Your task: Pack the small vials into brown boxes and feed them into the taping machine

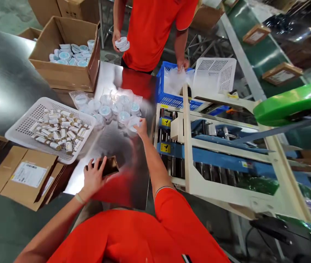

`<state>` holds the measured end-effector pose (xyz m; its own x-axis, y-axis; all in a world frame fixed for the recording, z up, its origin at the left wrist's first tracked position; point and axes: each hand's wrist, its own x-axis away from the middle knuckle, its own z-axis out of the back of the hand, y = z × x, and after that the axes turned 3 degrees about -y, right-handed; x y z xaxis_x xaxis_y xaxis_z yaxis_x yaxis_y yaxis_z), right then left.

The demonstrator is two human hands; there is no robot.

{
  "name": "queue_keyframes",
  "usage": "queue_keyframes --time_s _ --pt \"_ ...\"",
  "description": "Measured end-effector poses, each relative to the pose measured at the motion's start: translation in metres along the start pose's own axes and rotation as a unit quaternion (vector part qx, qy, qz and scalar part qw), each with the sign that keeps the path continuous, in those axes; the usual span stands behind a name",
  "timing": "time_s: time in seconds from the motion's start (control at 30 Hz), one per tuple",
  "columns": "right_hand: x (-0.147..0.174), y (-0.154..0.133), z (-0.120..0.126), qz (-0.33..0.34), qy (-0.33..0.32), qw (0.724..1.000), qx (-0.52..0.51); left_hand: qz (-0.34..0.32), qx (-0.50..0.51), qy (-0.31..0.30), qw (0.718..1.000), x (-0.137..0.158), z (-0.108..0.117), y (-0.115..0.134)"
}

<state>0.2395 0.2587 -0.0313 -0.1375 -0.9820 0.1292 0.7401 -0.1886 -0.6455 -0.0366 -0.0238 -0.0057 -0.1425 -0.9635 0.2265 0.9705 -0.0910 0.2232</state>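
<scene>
"What's each of the two hands doing?"

"The right hand (142, 127) has its fingers closed on one bagged disc (133, 123), at the near right edge of the pile (105, 111) on the metal table (117, 142). The left hand (93, 178) lies against one small cardboard box (110, 166), fingers spread; I can't tell whether they grip it."

"How many discs in that pile?"

"Roughly ten, but they overlap, so no exact count."

"And the containers around it?"

"One large carton (62, 75) of discs beyond, and one white basket (21, 129) of vials (62, 128), dozens, left of the pile. Across the table, one co-worker (155, 36) holds a few discs in one hand; the other is at one blue crate (169, 98)."

"Parcels on the green conveyor (270, 47)?"

"Two."
</scene>
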Motion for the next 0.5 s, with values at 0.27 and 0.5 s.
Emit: queue_keyframes --time_s 0.27,0.5 --pt "0.223 -0.042 0.003 0.392 -0.197 0.883 0.166 -0.024 0.244 0.138 0.96 -0.01 -0.025 -0.025" --pt "0.223 -0.075 -0.04 0.33 -0.415 0.824 0.199 -0.102 0.283 0.109 0.947 -0.022 -0.023 -0.022"
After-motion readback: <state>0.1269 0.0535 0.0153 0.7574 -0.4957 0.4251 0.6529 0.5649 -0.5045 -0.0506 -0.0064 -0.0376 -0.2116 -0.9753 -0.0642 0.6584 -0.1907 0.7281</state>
